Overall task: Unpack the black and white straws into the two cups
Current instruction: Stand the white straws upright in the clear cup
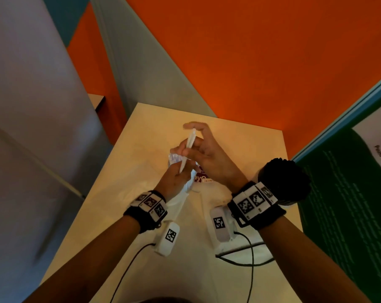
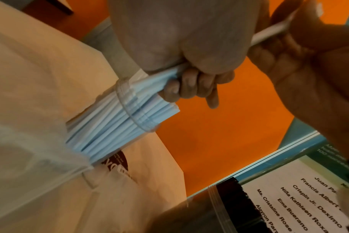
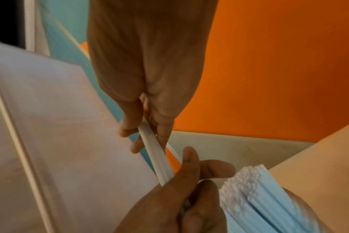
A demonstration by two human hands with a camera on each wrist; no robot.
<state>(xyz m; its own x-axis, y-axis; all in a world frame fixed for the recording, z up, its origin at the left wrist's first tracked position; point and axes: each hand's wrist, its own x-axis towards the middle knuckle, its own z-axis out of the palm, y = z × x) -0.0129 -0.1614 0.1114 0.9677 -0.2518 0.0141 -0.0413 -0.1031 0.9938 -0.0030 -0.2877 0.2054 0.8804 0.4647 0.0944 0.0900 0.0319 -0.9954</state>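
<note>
My left hand grips the lower end of a few white straws held upright over the table. My right hand pinches their upper part between thumb and fingers. Just below the hands stands a clear cup packed with white straws; the hands hide most of it in the head view. A second cup holds black straws at the table's right edge, also seen low in the left wrist view as black straws.
A crumpled clear plastic bag with a purple label lies on the pale wooden table under my wrists. Cables trail across the near side. A green poster board stands right; the orange floor lies beyond.
</note>
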